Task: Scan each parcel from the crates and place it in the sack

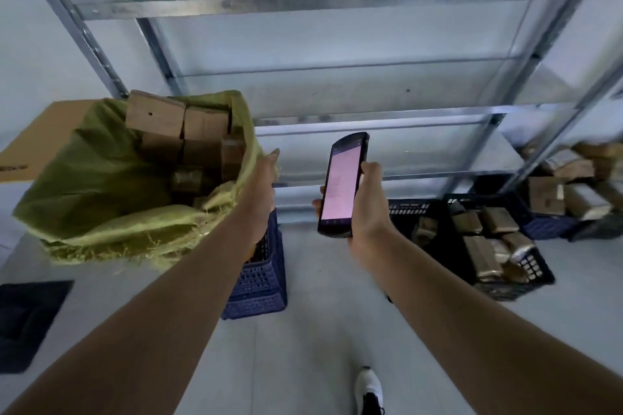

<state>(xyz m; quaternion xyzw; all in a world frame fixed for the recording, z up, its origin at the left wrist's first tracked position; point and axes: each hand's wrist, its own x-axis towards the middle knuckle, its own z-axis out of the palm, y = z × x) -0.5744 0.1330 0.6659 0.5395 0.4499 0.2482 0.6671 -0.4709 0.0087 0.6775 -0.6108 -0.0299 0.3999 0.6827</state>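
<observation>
A yellow-green woven sack point(101, 185) stands open at the left, with several brown cardboard parcels point(183, 136) stacked inside. My left hand point(264, 178) is at the sack's right rim, fingers closed on the fabric edge. My right hand point(369, 209) holds a black handheld scanner point(342, 184) upright at centre, its screen lit pink. At the right, a dark blue crate point(526, 266) on the floor holds several taped brown parcels point(485, 239). A second crate point(546, 222) with more parcels sits behind it.
A bare metal shelving rack point(337, 61) fills the background. A stack of blue crates point(261, 283) stands under the sack. A flat cardboard sheet point(37, 141) lies behind the sack, a dark mat point(27, 320) at the lower left, and my white shoe point(369, 387) on the grey floor.
</observation>
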